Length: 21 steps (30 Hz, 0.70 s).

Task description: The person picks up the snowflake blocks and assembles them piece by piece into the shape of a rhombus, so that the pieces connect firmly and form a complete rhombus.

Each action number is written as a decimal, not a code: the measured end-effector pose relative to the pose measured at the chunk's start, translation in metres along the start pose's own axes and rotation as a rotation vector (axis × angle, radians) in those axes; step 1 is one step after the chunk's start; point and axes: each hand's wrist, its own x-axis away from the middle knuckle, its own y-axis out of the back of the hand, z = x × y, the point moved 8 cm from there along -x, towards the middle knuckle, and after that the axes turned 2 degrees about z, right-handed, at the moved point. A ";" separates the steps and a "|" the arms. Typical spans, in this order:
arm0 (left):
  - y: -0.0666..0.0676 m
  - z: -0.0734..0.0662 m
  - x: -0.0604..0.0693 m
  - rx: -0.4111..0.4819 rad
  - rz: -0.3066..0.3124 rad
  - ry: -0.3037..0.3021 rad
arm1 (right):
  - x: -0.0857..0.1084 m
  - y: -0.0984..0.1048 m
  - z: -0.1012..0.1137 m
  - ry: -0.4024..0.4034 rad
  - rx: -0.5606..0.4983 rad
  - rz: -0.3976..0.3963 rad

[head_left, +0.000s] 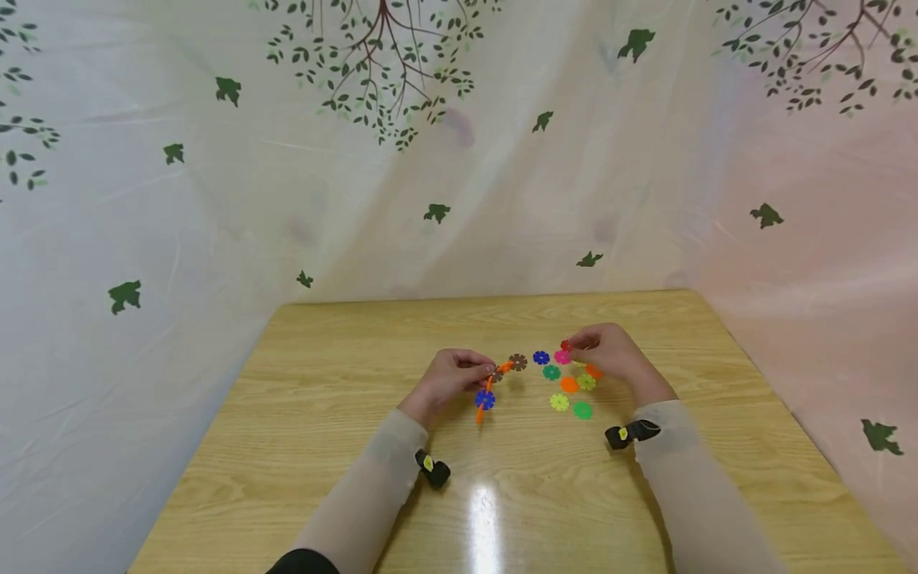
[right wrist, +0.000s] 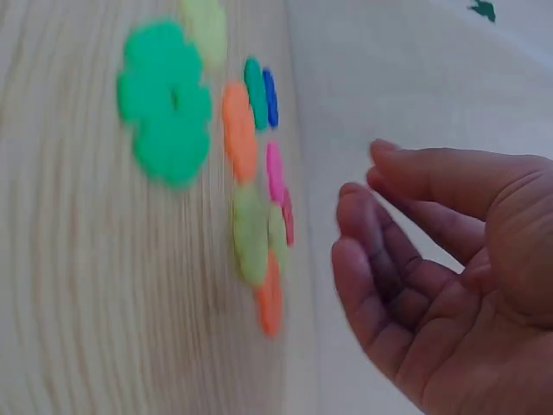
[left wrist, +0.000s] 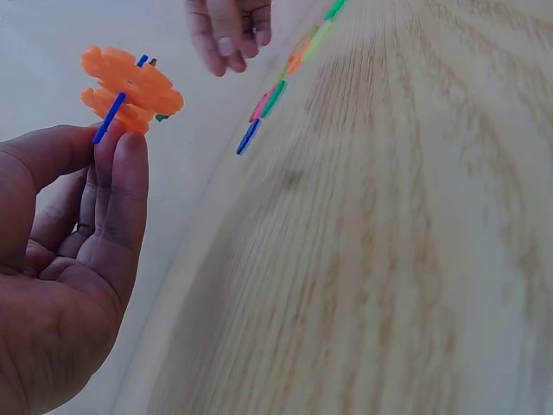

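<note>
Ten flower-shaped plastic discs (head_left: 569,385) lie on the wooden table (head_left: 344,359): three yellow, two orange, two green, one each blue, pink, red. Left hand (head_left: 450,378) pinches one orange-blue-brown disc chain (head_left: 485,399); right hand (head_left: 610,353), half-open, hovers nearby.

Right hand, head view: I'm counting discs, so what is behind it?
Parts of a red disc, a yellow disc and an orange disc show past the right hand; the table behind it is covered, so anything there is hidden.

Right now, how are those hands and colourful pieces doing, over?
Left hand pinches joined discs. Right hand holds nothing, near loose discs on the table. Nothing visibly blocking either hand.
</note>
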 end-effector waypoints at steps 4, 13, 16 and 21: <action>0.000 0.000 -0.001 0.021 0.000 -0.006 | 0.004 0.011 -0.016 -0.055 0.089 0.038; 0.003 -0.004 -0.001 0.025 -0.009 -0.058 | 0.008 0.014 -0.037 -0.128 0.142 0.122; 0.003 -0.004 -0.002 0.028 -0.004 -0.056 | 0.006 0.014 -0.039 -0.112 0.147 0.121; 0.004 -0.002 -0.002 0.029 0.002 -0.050 | 0.002 0.014 -0.040 -0.088 0.131 0.112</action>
